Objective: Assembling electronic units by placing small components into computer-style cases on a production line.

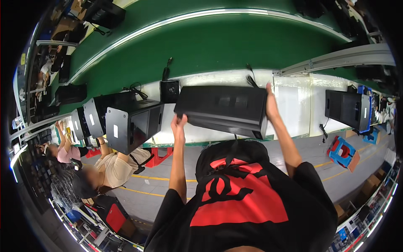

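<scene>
Nearest the camera, at 6 o'clock, the person's black and red shirt [239, 201] fills the lower picture, and both forearms rise from it to a long black speaker cabinet [222, 110] held at the centre, just over the near edge of the white worktop [294, 105]. At its 9 o'clock end the left hand [179, 124] has its fingers curled closed over the lower corner; at the 3 o'clock end the right hand [270, 103] lies flat against the end panel with fingers stretched upward, pressing rather than wrapping. By its bulk and the two-handed hold the cabinet looks heavy, stiff and boxy, with smooth faces that could slide under a flat palm, so the corners and lower edges seem the safest places to hold, well away from the thin cable [251, 77] trailing from its top. To 9 o'clock a second black speaker [134, 128] lies on its side just beside the cabinet, leaving little room that way, and a seated worker [111, 168] is below it. To 3 o'clock the worktop is open until a third speaker [348, 109] well apart, with a blue and red stool [344, 153] on the floor beneath. Beyond, at 12 o'clock, a small black box [170, 91] sits at the worktop's far edge, and behind it the green conveyor belt [210, 46] runs wide and open.
</scene>
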{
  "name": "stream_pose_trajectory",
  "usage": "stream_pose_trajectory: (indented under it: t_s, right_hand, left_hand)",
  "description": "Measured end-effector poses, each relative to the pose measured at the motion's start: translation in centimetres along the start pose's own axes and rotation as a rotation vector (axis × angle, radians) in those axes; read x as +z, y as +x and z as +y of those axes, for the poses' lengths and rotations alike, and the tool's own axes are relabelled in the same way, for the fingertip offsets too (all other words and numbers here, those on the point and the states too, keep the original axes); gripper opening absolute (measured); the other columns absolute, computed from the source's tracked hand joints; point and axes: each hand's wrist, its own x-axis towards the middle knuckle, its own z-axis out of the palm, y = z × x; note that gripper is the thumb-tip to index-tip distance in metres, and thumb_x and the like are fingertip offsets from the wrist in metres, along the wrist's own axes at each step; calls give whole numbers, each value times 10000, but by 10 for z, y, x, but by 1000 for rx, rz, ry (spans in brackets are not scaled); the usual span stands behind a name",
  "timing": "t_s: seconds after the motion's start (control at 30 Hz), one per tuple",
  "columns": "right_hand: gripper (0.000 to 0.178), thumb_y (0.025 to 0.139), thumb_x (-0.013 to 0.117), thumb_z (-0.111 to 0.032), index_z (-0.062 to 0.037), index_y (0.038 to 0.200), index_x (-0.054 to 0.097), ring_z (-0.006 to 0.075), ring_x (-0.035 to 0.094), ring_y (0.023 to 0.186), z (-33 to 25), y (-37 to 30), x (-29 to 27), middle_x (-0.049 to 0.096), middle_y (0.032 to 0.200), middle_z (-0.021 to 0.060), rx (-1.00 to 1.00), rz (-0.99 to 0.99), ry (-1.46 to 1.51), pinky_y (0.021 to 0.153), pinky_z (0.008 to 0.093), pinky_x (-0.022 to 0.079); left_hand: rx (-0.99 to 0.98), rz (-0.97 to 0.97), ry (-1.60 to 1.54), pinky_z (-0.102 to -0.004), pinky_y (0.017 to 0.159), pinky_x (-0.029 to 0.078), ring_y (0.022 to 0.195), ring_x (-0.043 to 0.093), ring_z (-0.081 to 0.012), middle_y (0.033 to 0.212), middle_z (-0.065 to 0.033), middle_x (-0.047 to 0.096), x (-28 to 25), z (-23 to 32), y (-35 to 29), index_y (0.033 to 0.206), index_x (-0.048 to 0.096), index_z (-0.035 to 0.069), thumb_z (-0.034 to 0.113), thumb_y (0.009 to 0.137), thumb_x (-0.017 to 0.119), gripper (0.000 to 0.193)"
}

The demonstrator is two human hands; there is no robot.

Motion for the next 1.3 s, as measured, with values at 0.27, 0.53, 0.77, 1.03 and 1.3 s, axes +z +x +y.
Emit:
stream_pose_trajectory:
  t_s: [0.27, 0.53, 0.77, 1.03, 1.3]
  right_hand:
    - [253, 854, 641, -115, 19, 1065, 604, 172, 581, 1044, -212, -51, 54, 630, 1067, 81, -99, -404, 223, 899, 290, 454]
    - [197, 824, 644, -9, 2, 1016, 599, 289, 596, 1028, -236, 92, 66, 621, 1064, 143, 224, 16, 853, 879, 436, 508]
    - [341, 916, 498, -148, -37, 1236, 532, 337, 483, 1211, -199, 213, 1, 537, 1282, 154, -47, -39, 922, 1010, 534, 382]
    - [383, 950, 450, -225, 18, 1238, 516, 343, 486, 1209, -178, 224, -55, 546, 1276, 154, -107, 51, 989, 1029, 520, 362]
    - [248, 904, 565, -111, 77, 1063, 542, 320, 590, 1043, -144, 128, -20, 598, 1081, 210, -87, 155, 916, 953, 425, 480]
  left_hand:
    - [-136, -284, -97, -381, 955, 403, 1123, 534, -234, 1209, -131, 567, 77, 69, 128, 1283, 491, 0, 621, 805, 581, 789]
    - [213, 9, -857, -376, 1010, 391, 1148, 533, -256, 1231, -158, 547, -16, 140, -7, 1274, 453, -7, 172, 934, 483, 384]
    - [250, 208, -1717, -397, 1118, 279, 1343, 311, -272, 1438, -187, 319, -116, 104, -56, 1353, 307, -68, 207, 967, 444, 492]
    - [557, 512, -1680, -404, 1047, 371, 1184, 464, -282, 1314, -120, 476, -134, 97, 9, 1298, 419, -2, 264, 917, 567, 488]
    - [553, 518, -1688, -449, 1036, 366, 1201, 453, -288, 1308, -144, 484, -148, 112, -5, 1277, 444, -22, 267, 867, 616, 530]
